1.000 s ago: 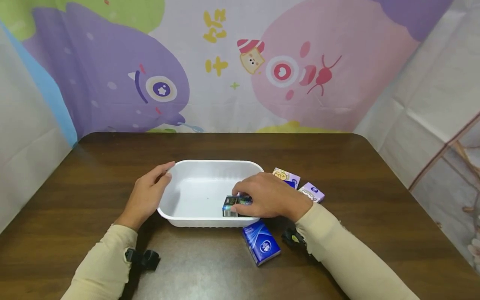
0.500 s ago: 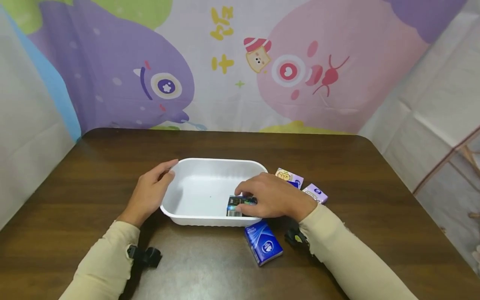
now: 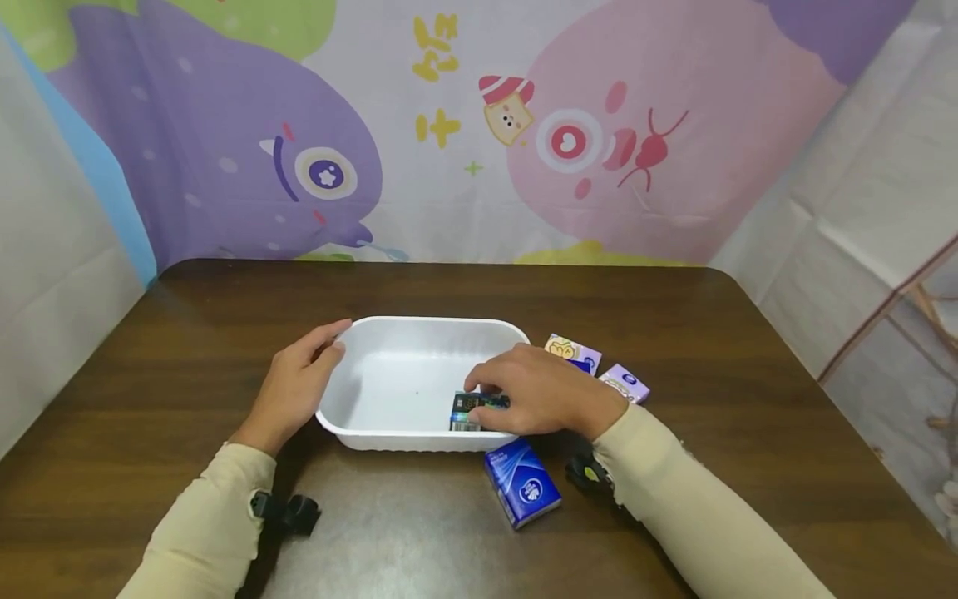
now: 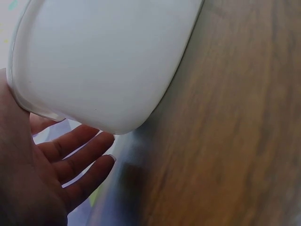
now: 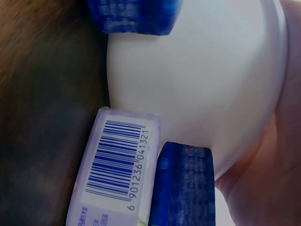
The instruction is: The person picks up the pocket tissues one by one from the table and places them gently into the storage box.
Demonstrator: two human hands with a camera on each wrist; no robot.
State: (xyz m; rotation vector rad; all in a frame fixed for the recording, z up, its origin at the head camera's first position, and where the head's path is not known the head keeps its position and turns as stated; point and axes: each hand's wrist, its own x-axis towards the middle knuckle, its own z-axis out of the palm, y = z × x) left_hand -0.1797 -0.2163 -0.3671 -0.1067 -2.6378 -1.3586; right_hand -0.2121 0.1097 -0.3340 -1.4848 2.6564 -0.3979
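A white plastic tray (image 3: 397, 416) stands on the table. My left hand (image 3: 294, 383) rests at its left end, thumb at the rim; the left wrist view shows the other fingers (image 4: 82, 176) spread loosely against the outer wall. My right hand (image 3: 539, 387) reaches over the tray's right end and holds a black tissue pack (image 3: 464, 411) with blue-green print between thumb and fingers, low inside the tray. The hand covers the pack's right part. The right wrist view shows only the tray's outside, not the held pack.
A blue tissue pack (image 3: 522, 484) lies against the tray's front right corner. Right of the tray lie a lilac-and-cream pack (image 3: 572, 350), a partly hidden blue pack (image 3: 581, 365) and another lilac pack (image 3: 625, 382). A patterned cloth (image 3: 449, 200) hangs behind the table.
The view shifts slightly. Both hands, the tray and the black tissue pack keep nearly the same places relative to each other.
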